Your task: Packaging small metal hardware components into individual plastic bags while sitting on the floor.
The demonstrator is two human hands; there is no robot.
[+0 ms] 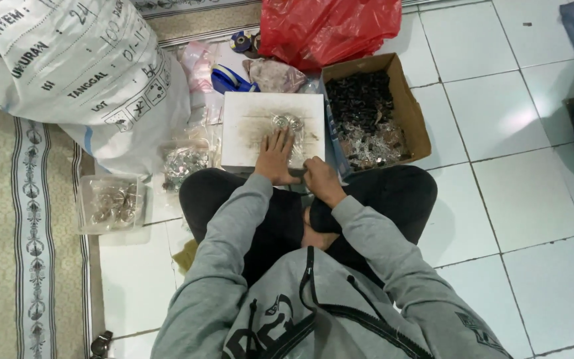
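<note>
Resting flat with fingers spread on white board, left hand, right hand curled at board's edge, contents unseen, cardboard box beside.

Home floor used as a piecework spot.
You sit cross-legged on white floor tiles beside a patterned rug, hemmed in by a big white sack, a red plastic bag and a cardboard box of small parts.
</note>
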